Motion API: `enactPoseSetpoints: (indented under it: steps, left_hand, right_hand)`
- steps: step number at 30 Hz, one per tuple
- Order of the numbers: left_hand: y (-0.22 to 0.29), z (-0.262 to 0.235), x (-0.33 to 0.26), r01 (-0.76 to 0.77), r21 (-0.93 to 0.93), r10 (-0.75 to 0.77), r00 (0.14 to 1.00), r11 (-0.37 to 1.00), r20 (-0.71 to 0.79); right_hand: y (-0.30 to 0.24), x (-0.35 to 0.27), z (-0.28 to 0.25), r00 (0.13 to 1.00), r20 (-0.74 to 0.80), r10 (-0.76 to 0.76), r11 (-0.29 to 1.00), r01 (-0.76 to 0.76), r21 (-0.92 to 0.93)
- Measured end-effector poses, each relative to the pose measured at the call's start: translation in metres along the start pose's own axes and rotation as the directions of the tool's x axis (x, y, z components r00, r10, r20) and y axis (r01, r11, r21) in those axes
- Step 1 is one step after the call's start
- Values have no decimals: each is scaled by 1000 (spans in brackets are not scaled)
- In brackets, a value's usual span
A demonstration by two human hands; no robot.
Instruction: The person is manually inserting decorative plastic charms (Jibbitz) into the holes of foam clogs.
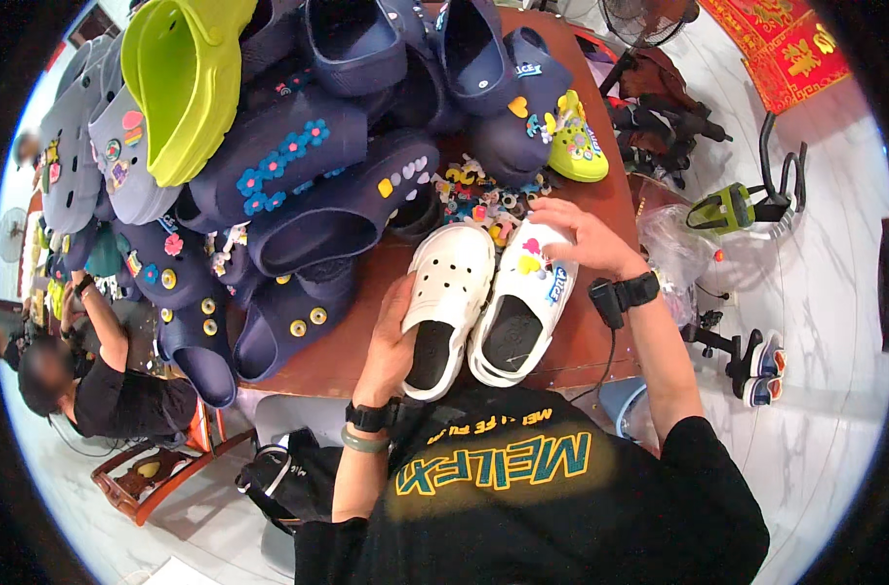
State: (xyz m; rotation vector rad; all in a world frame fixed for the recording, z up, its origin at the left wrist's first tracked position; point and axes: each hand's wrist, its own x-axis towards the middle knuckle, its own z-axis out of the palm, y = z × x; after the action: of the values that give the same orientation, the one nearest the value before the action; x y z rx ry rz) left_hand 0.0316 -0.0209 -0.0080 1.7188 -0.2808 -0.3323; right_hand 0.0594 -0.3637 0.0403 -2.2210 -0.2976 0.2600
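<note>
Two white clogs stand side by side at the table's near edge, with their toes pointing away from me. My left hand (391, 327) is closed around the outer side of the left clog (451, 283), whose holed top carries no charms. Over the toe of the right clog (517, 288) curves my right hand (589, 239), its thumb close to the charms. That clog bears pink and yellow charms (530, 261) and a blue lettered charm (558, 285). Just beyond the toes lies a heap of small colourful charms (483, 200).
Navy clogs (308, 234) pile up at the left and back of the brown table (605, 336), with a lime clog (186, 97) on top. A decorated lime clog (576, 146) sits at the far right. Another person (122, 390) works at the left.
</note>
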Motion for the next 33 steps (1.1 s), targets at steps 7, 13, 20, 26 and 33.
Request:
enactPoseSetpoints:
  steps: [7, 13, 20, 26, 33]
  left_hand:
    - [6, -3, 2, -39, 51, 38, 999, 998, 24]
    - [9, -5, 3, -14, 80, 13, 1000, 997, 25]
    - [7, -4, 2, -11, 57, 10, 1000, 998, 12]
    - [10, -4, 2, -5, 75, 4, 1000, 997, 17]
    - [5, -3, 1, -8, 86, 7, 1000, 996, 10]
  right_hand:
    - [-9, 16, 20, 953, 7, -304, 927, 298, -226]
    - [-6, 9, 44, 853, -247, -460, 861, 361, -357]
    - [-16, 19, 45, 810, -230, -540, 804, 415, -426]
    - [-9, 29, 43, 815, -141, -562, 755, 436, -489]
    - [-7, 29, 49, 736, -178, -653, 700, 498, -512]
